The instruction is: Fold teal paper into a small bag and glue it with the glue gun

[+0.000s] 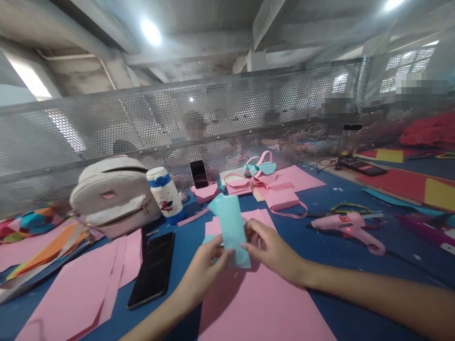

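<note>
A folded light-blue paper piece (pixel 232 225) is held upright above pink sheets (pixel 263 303) at the middle of the table. My left hand (pixel 208 265) pinches its lower left edge between thumb and fingers. On the other side, my right hand (pixel 272 246) grips the right edge, its fingertips partly behind the paper. Beyond the hands lie small folded pink paper bags (pixel 284 199) with strip handles, and a blue and pink one (pixel 261 168) sits at the back. To the right rests a pink glue gun (pixel 348 227).
On the left are a black phone (pixel 152 270), pink sheets (pixel 78 284), a pale backpack (pixel 113 194) and a white and blue bottle (pixel 165 196). A smaller phone (pixel 199 173) stands behind. Red sheets (pixel 405 184) lie far right. A perforated metal screen (pixel 227 113) runs along the back.
</note>
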Action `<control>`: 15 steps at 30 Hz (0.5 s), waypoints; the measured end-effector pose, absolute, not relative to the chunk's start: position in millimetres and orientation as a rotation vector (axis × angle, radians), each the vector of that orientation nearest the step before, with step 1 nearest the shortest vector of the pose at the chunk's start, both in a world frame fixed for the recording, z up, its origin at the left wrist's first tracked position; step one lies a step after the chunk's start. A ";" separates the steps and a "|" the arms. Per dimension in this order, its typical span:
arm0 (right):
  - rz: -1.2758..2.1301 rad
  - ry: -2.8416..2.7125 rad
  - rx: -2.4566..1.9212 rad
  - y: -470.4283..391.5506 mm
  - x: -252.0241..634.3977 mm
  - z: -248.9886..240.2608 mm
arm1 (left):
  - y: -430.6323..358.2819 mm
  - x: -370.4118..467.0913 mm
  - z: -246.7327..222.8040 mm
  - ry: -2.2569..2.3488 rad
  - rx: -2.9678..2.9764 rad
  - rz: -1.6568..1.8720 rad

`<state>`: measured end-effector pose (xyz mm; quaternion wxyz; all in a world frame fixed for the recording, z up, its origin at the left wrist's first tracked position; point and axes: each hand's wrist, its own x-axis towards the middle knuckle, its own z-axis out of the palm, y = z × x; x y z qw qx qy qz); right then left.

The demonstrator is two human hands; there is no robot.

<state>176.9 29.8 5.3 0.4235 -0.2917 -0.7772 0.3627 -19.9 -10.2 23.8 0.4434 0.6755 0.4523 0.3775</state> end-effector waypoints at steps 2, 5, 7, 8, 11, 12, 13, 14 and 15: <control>0.951 -1.894 -0.745 38.1 177.4 3.9 | -12.4 -19.5 28.4 1.102 1.720 0.920; 0.966 -1.831 -0.754 50.8 180.1 0.5 | -11.6 -27.0 38.8 1.163 1.787 1.002; 0.987 -1.780 -0.743 58.4 182.1 -2.9 | -7.0 -38.8 46.7 1.228 1.789 1.124; 1.000 -1.757 -0.735 61.8 182.8 -4.8 | -3.4 -46.2 50.0 1.256 1.785 1.190; 1.042 -1.717 -0.717 69.1 183.9 -9.8 | 10.7 -67.7 52.2 1.347 1.727 1.455; 1.056 -1.712 -0.713 70.2 183.9 -10.8 | 15.7 -72.5 49.8 1.361 1.693 1.531; 1.068 -1.710 -0.710 70.5 183.7 -11.5 | 20.3 -75.2 46.1 1.357 1.664 1.567; 1.079 -1.711 -0.707 70.0 183.4 -11.7 | 24.1 -75.8 41.3 1.337 1.641 1.559; 1.089 -1.716 -0.703 68.8 183.1 -11.6 | 26.7 -74.4 36.0 1.304 1.623 1.507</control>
